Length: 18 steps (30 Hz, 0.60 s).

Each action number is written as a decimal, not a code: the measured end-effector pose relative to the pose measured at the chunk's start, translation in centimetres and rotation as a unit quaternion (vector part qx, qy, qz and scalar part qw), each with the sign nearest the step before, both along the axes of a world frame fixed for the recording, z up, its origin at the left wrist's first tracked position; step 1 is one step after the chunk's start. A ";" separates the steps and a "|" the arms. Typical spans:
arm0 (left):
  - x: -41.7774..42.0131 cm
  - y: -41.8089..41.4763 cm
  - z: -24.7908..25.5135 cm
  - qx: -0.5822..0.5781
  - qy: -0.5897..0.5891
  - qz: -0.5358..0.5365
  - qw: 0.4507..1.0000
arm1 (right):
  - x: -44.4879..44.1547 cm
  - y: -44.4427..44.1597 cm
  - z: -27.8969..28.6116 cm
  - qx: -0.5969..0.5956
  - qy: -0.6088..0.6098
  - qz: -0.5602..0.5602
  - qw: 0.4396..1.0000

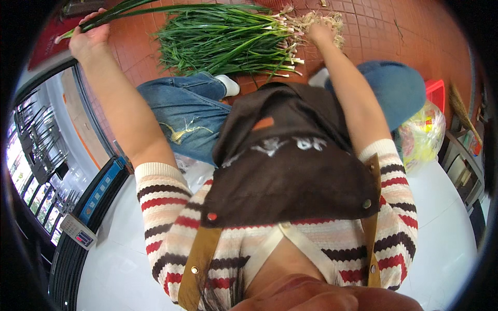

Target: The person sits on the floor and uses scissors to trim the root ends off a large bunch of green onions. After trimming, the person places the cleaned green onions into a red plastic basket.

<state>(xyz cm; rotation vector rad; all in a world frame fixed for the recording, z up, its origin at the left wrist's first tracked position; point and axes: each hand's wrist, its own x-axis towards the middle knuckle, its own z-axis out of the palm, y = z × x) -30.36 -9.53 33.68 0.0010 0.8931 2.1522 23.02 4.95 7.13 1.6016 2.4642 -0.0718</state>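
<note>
A spread pile of green garlic stalks [221,39] lies on the red tiled floor, leaves to the left and pale bulb ends to the right. My left hand [91,35], at the upper left, holds a green garlic stalk [128,11] near its pale end, its long leaves reaching over toward the pile. At the pile's right edge, my right hand [322,33] is down among tangled, straw-coloured roots [311,19]; its fingertips are hidden, so whether it grips them is unclear. A piece of pale root [179,135] rests on the left leg of the jeans.
Beyond the right knee stand a red plastic basket [435,93] and a filled clear plastic bag [424,132]. A straw broom [461,105] is at the far right. A dark-framed glass door [78,101] is at the left, with a dark red mat [46,48] above it.
</note>
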 end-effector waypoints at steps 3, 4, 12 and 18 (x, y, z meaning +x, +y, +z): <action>1.2 -1.1 2.1 0.010 0.111 -0.020 0.994 | 0.7 -0.4 -2.0 -0.102 0.027 -0.061 0.993; 3.3 -0.8 3.1 -0.015 0.145 -0.018 0.989 | 0.9 -0.3 -2.9 -0.125 0.056 -0.067 0.988; 11.2 2.6 2.6 -0.312 0.458 0.030 0.832 | -4.4 -2.2 -5.0 -0.081 0.126 0.116 0.982; 15.3 3.8 0.6 -0.384 0.602 -0.225 0.663 | -6.6 1.5 -0.3 -0.189 0.307 0.132 0.923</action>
